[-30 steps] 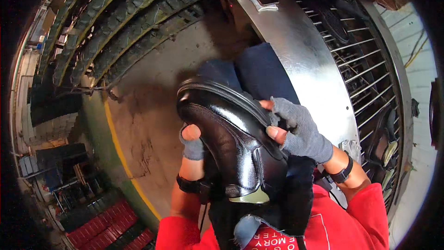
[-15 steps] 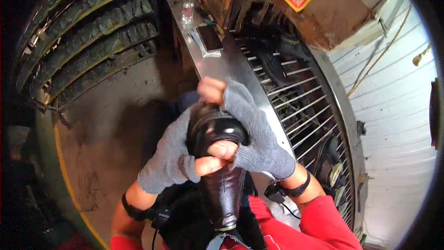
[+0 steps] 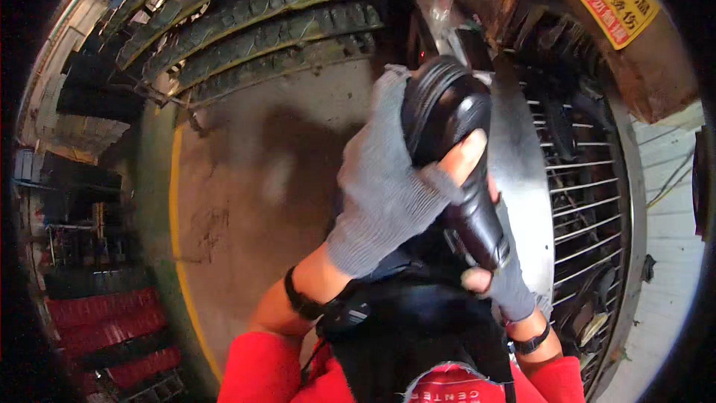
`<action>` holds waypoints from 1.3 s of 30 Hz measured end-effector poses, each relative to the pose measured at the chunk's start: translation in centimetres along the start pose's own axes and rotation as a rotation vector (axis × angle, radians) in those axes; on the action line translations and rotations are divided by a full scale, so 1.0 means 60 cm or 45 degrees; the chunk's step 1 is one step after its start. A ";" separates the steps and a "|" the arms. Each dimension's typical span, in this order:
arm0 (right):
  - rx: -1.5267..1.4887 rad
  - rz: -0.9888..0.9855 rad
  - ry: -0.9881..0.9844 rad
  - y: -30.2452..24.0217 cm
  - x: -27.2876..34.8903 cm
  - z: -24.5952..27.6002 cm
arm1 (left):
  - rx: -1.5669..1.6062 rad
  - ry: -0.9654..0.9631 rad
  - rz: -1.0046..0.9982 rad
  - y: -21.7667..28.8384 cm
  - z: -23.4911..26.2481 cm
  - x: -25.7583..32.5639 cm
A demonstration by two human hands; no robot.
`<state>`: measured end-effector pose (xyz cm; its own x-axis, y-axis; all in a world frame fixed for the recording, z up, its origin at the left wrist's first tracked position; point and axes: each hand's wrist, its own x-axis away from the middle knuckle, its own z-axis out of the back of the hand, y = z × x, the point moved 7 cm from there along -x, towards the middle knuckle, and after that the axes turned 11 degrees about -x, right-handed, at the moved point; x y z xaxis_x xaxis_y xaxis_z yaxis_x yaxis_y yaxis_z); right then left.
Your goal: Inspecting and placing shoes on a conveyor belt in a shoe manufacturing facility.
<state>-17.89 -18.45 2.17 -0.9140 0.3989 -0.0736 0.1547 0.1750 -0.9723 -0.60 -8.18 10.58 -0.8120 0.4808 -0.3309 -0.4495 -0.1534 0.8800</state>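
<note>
A glossy black leather shoe lies lengthwise away from the body, beside the shiny metal tabletop; the grey-gloved left hand grips its rounded far end, the grey-gloved right hand its near end.
</note>
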 end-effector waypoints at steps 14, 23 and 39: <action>-0.648 -0.726 0.232 0.106 0.094 0.172 | -0.178 -0.497 0.236 -0.051 -0.040 0.169; -0.441 -0.399 0.161 0.125 0.061 0.119 | -0.075 -0.701 -0.301 -0.026 -0.006 0.055; 0.417 -0.376 -0.126 0.127 -0.229 0.042 | 0.018 -0.457 0.216 -0.276 -0.029 0.027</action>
<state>-5.08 -24.86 -4.81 -0.9351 0.2838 0.2123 -0.2305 -0.0321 -0.9725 4.88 -6.34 -5.13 -0.6917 0.7210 -0.0423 -0.3128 -0.2463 0.9173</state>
